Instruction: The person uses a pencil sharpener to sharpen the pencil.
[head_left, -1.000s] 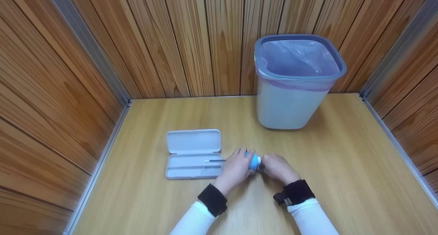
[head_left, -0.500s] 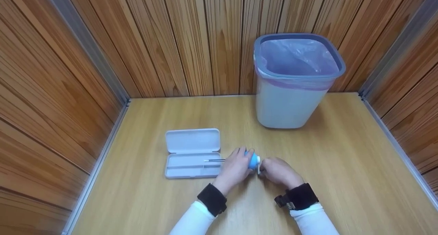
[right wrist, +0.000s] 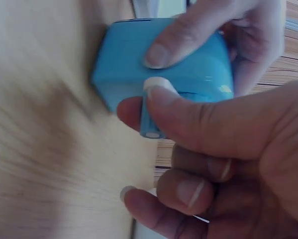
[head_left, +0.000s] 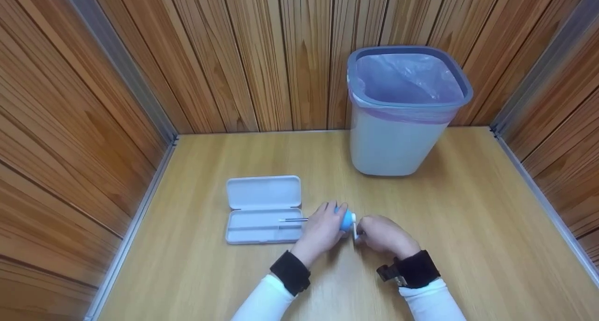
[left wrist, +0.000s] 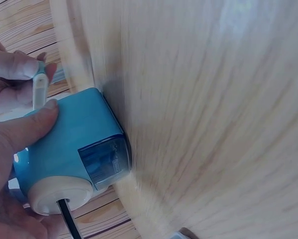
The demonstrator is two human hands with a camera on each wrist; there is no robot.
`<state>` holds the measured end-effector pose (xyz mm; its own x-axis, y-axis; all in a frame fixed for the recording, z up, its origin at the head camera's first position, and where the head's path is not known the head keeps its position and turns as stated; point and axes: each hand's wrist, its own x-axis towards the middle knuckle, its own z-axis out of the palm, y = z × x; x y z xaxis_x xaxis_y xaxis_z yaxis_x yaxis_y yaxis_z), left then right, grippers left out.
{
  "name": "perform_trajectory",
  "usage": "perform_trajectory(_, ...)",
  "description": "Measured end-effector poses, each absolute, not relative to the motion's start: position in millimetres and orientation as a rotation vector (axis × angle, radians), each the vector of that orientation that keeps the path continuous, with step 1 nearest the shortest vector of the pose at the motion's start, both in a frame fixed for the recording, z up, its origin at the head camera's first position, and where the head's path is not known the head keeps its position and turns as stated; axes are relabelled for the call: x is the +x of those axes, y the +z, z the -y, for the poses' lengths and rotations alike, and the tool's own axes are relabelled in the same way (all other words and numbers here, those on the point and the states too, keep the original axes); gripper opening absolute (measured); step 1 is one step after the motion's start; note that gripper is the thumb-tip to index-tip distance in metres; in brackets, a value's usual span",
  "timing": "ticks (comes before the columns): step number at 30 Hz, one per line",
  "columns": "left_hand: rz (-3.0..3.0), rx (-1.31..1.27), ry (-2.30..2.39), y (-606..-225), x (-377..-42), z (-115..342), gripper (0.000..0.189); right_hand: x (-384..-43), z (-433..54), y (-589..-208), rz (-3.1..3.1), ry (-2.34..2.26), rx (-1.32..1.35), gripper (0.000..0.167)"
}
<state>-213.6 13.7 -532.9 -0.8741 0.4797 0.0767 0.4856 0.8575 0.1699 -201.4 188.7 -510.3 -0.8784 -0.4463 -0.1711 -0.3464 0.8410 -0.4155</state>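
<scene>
My left hand (head_left: pixel 322 228) grips a blue hand-crank pencil sharpener (left wrist: pixel 84 127) on the table, with the thumb across its body. A dark pencil (left wrist: pixel 69 219) sticks out of the round white holder at the sharpener's front. In the head view the pencil's end reaches left over the pencil case. On the other side, my right hand (head_left: pixel 383 237) pinches the small blue knob (right wrist: pixel 149 122) of the crank (head_left: pixel 354 230) between thumb and forefinger. The sharpener has a dark see-through shavings drawer (left wrist: pixel 106 162). The pencil's tip is hidden inside it.
A pale grey pencil case (head_left: pixel 264 193) lies open left of the hands, its lid folded back. At the back right stands a whitish bin (head_left: pixel 398 143) with a grey rim and a plastic liner. Wood-panelled walls (head_left: pixel 271 54) enclose the table on three sides.
My right hand has moved slightly down and right with the crank knob; the crank arm now shows pointing down. The left hand, sharpener and pencil stay nearly in place.
</scene>
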Motion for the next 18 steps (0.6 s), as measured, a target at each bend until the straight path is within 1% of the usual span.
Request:
perform_trajectory(7,3.001,-0.772,-0.312,-532,-213,-15,0.066,-198,-190,-495,-2.757,-0.539,-0.591,0.011)
perform_trajectory(18,3.022,-0.778,-0.340,-531,-211,-15,0.068,-205,-195,-477,-2.813,-0.496,-0.760,0.013)
